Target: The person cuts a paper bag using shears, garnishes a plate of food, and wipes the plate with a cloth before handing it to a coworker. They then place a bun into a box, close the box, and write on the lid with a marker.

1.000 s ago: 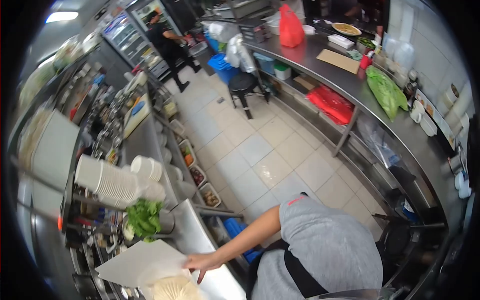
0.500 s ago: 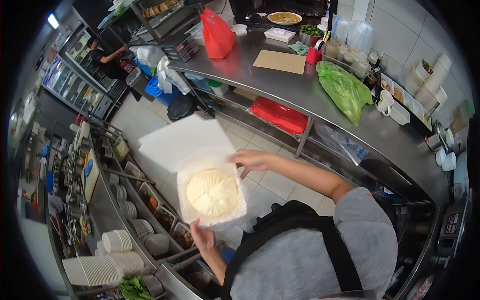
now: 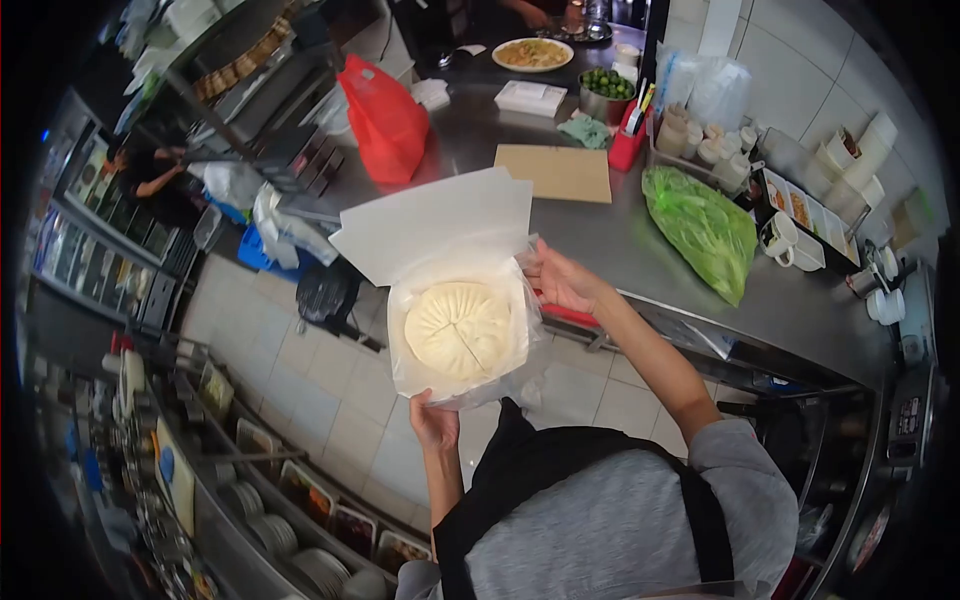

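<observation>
A white cardboard box (image 3: 430,230) with its lid folded up holds a large pale pleated bun (image 3: 457,330) on white paper. My left hand (image 3: 434,424) holds the box at its near edge, with the fingers partly hidden beneath it. On the box's right side, my right hand (image 3: 563,280) grips the wall and the clear plastic there; some of its fingertips are hidden. The box hangs over the floor, just in front of the steel counter (image 3: 470,130).
On the counter stand a red plastic bag (image 3: 382,120), a brown cardboard sheet (image 3: 555,173), a green bag of leaves (image 3: 702,232), a plate of food (image 3: 532,55) and sauce bottles (image 3: 712,150). A person (image 3: 155,185) stands far left. Food trays (image 3: 305,488) line the lower left.
Both hands have carried the open box closer to the counter, and the view has turned. The box now sits slightly farther right and higher in view.
</observation>
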`<state>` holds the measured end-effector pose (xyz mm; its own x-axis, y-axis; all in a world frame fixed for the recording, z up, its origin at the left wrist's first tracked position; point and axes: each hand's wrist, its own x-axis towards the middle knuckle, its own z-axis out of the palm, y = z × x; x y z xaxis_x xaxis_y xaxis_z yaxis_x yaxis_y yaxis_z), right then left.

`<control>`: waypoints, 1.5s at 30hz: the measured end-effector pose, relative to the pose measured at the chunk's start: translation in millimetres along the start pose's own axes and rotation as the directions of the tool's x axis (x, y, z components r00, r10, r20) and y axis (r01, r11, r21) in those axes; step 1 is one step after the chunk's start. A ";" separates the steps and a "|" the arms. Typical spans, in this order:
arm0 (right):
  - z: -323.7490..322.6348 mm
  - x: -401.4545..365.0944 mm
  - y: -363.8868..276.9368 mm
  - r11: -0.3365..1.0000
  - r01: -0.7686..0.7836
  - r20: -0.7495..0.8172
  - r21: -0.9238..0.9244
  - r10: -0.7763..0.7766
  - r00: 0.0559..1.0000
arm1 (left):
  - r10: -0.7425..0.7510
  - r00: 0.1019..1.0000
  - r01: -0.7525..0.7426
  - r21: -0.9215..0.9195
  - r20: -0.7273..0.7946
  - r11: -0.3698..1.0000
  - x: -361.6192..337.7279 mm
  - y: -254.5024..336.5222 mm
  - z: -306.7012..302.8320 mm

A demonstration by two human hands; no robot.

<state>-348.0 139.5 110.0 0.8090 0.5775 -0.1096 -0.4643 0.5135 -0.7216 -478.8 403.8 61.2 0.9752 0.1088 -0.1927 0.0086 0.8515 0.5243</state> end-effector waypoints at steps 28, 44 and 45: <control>-136.7 69.5 -50.9 0.791 -0.136 -0.636 -0.597 -0.362 0.682 | -0.285 0.943 -0.030 0.894 0.174 0.446 320.1 -0.4 46.6; -98.6 280.0 -101.0 -0.716 0.005 0.415 -0.698 -0.399 0.817 | -0.286 0.906 -0.304 0.950 0.313 0.075 378.3 -31.9 110.5; -104.8 284.4 -108.2 -0.730 -0.005 0.422 -0.683 -0.401 0.813 | -0.205 0.913 -0.353 0.935 0.354 0.043 380.7 -33.4 113.5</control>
<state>-29.9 181.7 85.3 0.6918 0.5316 0.4886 0.5811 -0.8116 0.0602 -82.8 358.5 64.4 0.9665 -0.2565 0.0103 -0.1371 -0.4816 0.8656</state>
